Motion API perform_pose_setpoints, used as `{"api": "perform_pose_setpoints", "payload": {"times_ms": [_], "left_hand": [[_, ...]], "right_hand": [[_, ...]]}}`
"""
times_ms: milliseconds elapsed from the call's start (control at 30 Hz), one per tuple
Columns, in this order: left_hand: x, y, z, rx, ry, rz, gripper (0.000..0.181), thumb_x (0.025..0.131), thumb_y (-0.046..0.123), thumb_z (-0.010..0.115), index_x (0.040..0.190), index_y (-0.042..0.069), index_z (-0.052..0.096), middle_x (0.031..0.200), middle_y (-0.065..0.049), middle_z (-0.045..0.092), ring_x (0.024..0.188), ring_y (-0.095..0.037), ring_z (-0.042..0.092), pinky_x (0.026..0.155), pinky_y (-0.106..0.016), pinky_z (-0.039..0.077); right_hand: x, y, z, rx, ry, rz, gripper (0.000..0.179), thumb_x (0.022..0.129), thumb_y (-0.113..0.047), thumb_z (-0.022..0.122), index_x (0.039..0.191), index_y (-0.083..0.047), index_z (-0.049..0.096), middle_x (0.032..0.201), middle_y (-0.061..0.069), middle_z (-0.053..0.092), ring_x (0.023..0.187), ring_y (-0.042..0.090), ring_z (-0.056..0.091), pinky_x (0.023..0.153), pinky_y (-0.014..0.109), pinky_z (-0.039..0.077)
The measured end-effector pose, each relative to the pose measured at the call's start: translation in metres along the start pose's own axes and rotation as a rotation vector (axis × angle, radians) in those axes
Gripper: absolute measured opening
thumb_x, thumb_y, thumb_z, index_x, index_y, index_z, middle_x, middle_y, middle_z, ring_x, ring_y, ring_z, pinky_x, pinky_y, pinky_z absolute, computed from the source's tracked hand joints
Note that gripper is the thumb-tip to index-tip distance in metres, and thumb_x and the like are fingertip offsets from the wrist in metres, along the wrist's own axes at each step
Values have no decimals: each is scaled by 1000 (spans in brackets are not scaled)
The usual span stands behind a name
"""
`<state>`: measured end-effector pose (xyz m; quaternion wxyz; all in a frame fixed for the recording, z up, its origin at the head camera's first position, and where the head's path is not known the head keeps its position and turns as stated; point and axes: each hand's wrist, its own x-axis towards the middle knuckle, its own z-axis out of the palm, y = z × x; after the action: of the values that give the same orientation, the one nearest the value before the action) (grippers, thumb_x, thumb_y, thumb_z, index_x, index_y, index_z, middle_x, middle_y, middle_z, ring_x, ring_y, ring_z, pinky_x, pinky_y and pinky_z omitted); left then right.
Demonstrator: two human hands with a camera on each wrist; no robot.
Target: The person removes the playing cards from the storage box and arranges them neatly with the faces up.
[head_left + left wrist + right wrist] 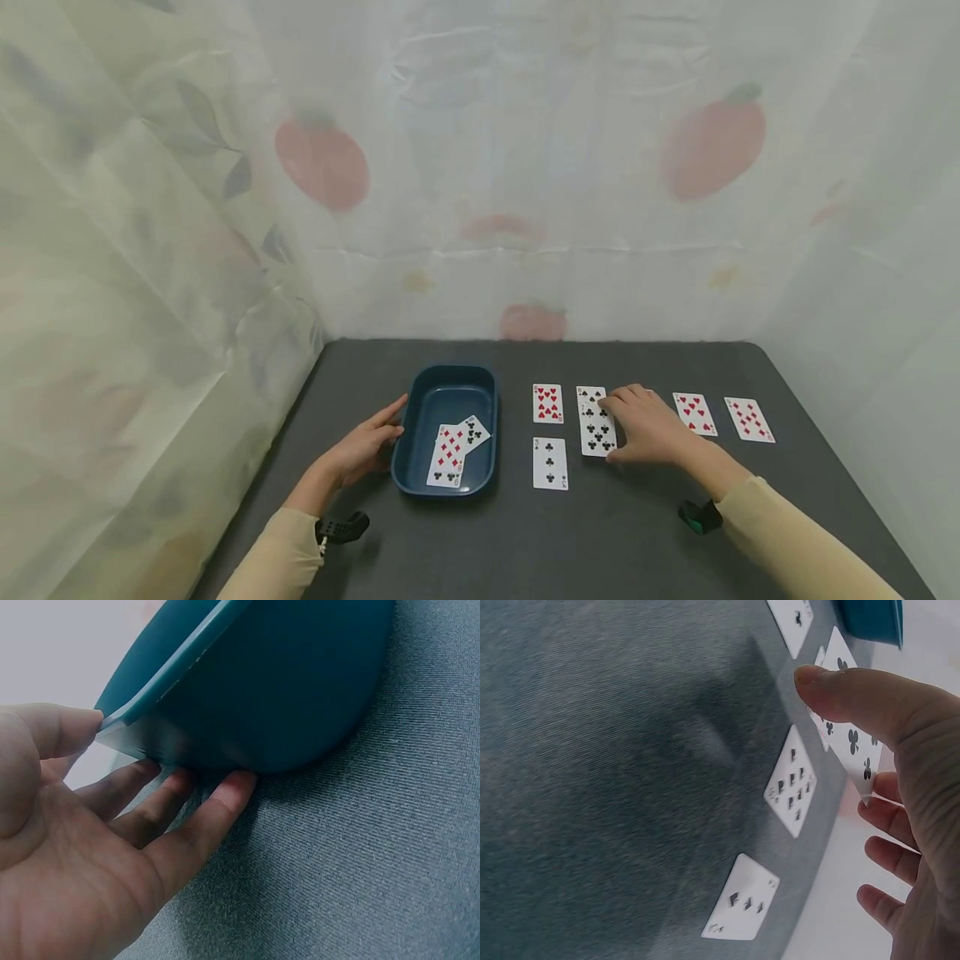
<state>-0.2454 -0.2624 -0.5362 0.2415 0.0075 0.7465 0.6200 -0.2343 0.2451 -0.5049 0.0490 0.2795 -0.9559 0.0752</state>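
Right hand [648,423] had a clubs card [598,433] pinched between thumb and fingers, partly covering another card [589,392] above the dark table [480,554], while the left hand [362,447] gripped the blue tray [496,433] holding overlapping cards [450,450].

Soft, diffuse light fills the head view; the pale curtain [480,167] looks hazy, its printed fruit [322,162] blurred. Faint shadows lie on the dark desk [480,550]. The wrist views are dimmer and bluish, with washed-out whites and slightly blurred playing cards [791,780].
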Motion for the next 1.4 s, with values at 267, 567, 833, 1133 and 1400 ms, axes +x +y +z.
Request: {"api": "perform_pose_setpoints", "payload": {"times_ms": [267, 567, 833, 1133, 1400], "left_hand": [[1, -1, 0, 2, -1, 3, 63, 109, 17, 47, 163, 39, 24, 167, -19, 17, 146, -45, 29, 98, -71, 42], [1, -2, -1, 11, -7, 2, 63, 110, 18, 47, 164, 39, 22, 167, -20, 16, 146, -46, 29, 99, -71, 40], [0, -1, -1, 22, -2, 1, 63, 110, 18, 47, 164, 39, 22, 168, -20, 13, 147, -47, 26, 98, -72, 40], [1, -2, 0, 26, 9, 5, 63, 110, 18, 47, 164, 38, 22, 167, -20, 15, 145, -47, 29, 98, -72, 41], [1, -1, 0, 31, 6, -4, 63, 110, 19, 47, 164, 39, 22, 167, -20, 14, 147, -48, 25, 98, -73, 39]], "right_hand": [[-13, 2, 11, 2, -55, 9, 85, 65, -48, 93, 131, -2, 65, 126, 13, 62, 121, 37, 53, 99, 59, 43], [-25, -5, 21, 31, -121, -4, 79, 65, -45, 92, 128, -4, 67, 122, 9, 61, 114, 32, 54, 93, 57, 47], [-28, -8, 27, 87, -139, 17, 79, 65, -44, 93, 129, -7, 67, 123, 7, 61, 113, 31, 56, 91, 55, 49], [-28, -7, 28, 128, -180, 59, 79, 64, -44, 93, 129, -7, 66, 122, 5, 59, 112, 28, 55, 92, 52, 50], [-27, -6, 28, 149, -189, 68, 78, 66, -42, 93, 130, -7, 66, 122, 4, 58, 112, 26, 55, 91, 51, 50]]}}
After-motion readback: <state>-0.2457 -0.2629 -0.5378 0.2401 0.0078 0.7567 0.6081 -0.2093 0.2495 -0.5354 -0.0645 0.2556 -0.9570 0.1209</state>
